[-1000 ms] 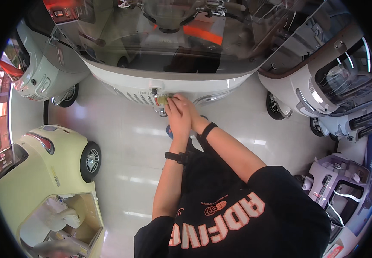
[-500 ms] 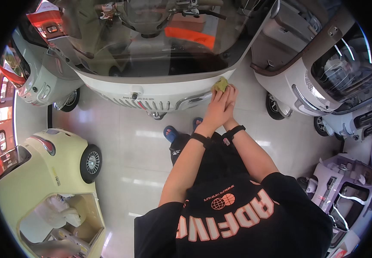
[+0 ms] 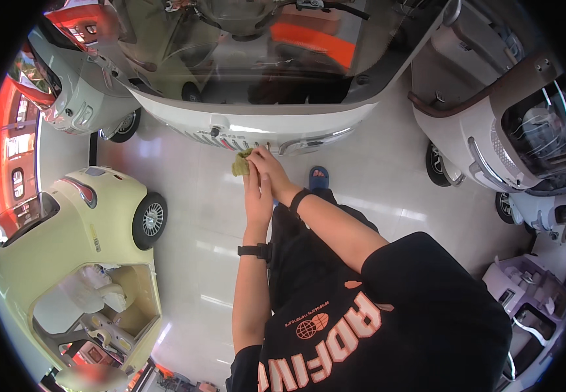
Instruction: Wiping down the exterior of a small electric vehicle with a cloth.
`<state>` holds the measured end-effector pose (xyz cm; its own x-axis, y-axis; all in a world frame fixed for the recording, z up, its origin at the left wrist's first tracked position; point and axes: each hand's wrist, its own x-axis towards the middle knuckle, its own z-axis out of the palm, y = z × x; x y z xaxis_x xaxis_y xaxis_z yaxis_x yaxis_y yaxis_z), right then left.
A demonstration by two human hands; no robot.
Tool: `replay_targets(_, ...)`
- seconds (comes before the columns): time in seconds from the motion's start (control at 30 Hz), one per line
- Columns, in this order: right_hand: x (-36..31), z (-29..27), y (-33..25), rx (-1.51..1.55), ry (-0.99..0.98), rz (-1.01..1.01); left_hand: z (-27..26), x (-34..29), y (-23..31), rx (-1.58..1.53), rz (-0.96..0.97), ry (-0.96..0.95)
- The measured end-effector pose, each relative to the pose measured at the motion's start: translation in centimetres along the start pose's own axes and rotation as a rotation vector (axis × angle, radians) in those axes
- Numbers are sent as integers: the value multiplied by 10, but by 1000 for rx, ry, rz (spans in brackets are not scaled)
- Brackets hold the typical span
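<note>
A crumpled yellow-green cloth (image 3: pixel 241 163) is pinched between my two hands in front of the small white vehicle. My left hand (image 3: pixel 257 195) comes up from below, its fingers pressed together against the cloth's lower right side. Over it, from the right, reaches my right hand (image 3: pixel 271 171), with its fingertips on the cloth's upper edge. The white vehicle's front panel (image 3: pixel 280 124), with its slotted grille and headlight, lies just beyond the hands. Whether the cloth touches the panel is hard to tell. Each wrist wears a black band.
At the left stands a cream vehicle (image 3: pixel 110 222) with an open rear compartment. A pale green vehicle (image 3: pixel 77 98) is behind it. To the right are a white vehicle (image 3: pixel 485 140) with a brown-edged body and a lilac one (image 3: pixel 502 277). Glossy light tiles (image 3: pixel 198 196) cover the floor.
Both hands and the cloth have moved left and nearer, from beside the right headlight to below the grille. The view has shifted, and my body leans more to the left.
</note>
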<state>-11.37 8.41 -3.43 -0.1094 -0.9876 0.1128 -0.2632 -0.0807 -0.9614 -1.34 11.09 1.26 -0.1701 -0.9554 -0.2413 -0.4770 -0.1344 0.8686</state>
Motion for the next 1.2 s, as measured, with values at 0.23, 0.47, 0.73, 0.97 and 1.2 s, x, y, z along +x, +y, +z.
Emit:
replay_targets(0.23,-18,-120,20,-210,418,-10,93,12,55,110,406,-215)
replay_targets(0.47,-60,-219,57,347,828,77,193,15,116,27,637,-508)
replay_targets(0.73,-23,-166,58,-14,681,74,161,42,96,39,498,-387)
replay_targets(0.97,-28,-49,43,-14,429,251,67,17,31,23,153,-268)
replay_targets(1.2,-20,-83,56,-55,378,178,83,19,44,78,308,-152)
